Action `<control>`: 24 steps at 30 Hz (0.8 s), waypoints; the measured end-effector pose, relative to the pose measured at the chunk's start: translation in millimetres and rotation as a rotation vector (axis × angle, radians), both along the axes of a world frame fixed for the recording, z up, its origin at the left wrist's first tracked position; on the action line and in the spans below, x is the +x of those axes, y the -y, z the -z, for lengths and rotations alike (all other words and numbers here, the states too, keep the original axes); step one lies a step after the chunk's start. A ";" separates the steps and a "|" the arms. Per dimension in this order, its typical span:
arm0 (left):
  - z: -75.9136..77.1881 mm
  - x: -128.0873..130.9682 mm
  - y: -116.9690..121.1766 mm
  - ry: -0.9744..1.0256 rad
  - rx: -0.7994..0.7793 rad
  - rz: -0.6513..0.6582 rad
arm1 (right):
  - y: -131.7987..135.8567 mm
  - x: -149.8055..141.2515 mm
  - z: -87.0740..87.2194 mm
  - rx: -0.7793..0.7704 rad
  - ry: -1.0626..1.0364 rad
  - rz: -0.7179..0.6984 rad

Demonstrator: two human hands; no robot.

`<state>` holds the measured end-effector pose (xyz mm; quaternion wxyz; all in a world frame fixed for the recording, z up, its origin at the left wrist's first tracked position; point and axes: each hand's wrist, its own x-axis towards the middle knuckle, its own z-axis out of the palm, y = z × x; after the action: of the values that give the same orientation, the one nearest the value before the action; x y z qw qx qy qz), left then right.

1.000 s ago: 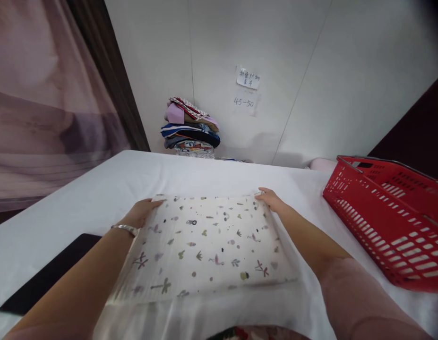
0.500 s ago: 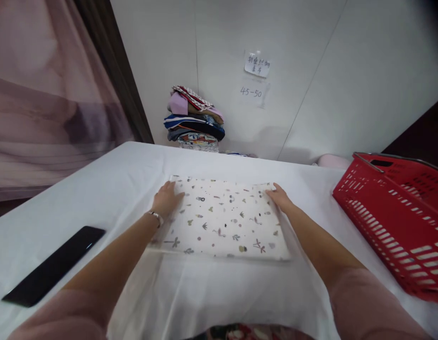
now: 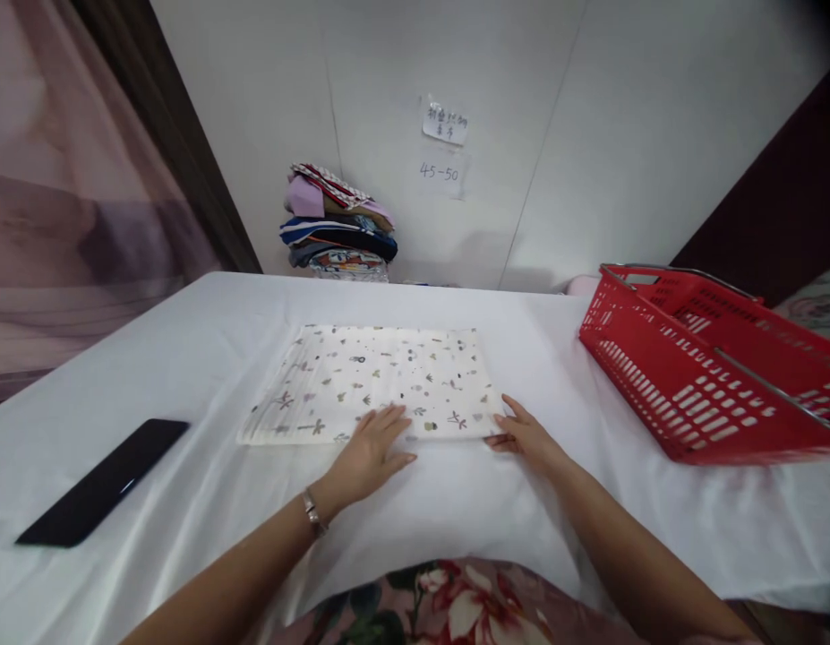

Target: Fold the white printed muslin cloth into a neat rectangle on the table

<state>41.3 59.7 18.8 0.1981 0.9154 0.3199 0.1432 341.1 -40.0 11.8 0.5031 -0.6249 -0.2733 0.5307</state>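
A folded white cloth [image 3: 388,376] printed with small plants, palms and birds lies flat on the white-covered table in front of me. My left hand [image 3: 371,452], wearing a silver bracelet, rests with its fingers spread on the cloth's near edge, around the middle. At the near right corner is my right hand [image 3: 530,439]. One of its fingers points up beside the cloth's right side, and the others close around the corner edge. The cloth's left part shows light wrinkles.
A red plastic basket [image 3: 676,376] with metal handles stands at the right. On the left lies a flat black object [image 3: 106,484]. Several folded fabrics [image 3: 340,224] are stacked against the wall behind the table. Paper notes [image 3: 445,123] hang on the wall, and a pinkish curtain [image 3: 72,206] hangs at left.
Both hands have come from the cloth's far corners to its near edge, the left one also inward. The left part of the cloth now lies spread out further. The camera view has shifted.
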 end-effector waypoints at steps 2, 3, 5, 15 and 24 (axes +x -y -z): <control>2.6 16.1 11.8 -0.011 0.025 0.069 | 6.8 -3.7 0.2 0.031 -0.017 0.019; 4.1 24.2 15.5 -0.010 0.039 0.089 | 8.1 -5.5 0.2 0.045 -0.022 0.035; 6.5 41.0 20.3 -0.007 0.068 0.110 | 8.6 -9.1 -0.1 0.075 -0.018 0.062; 17.0 90.2 38.1 0.021 0.204 -0.018 | 15.3 -7.8 5.8 0.100 -0.023 0.045; 20.8 89.5 38.1 0.052 0.205 -0.033 | 11.2 -5.1 -0.3 0.060 0.051 -0.101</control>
<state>130.8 21.6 -2.0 0.1091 0.9214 0.3133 0.2022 336.1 -51.2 12.1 0.4872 -0.6083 -0.3332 0.5307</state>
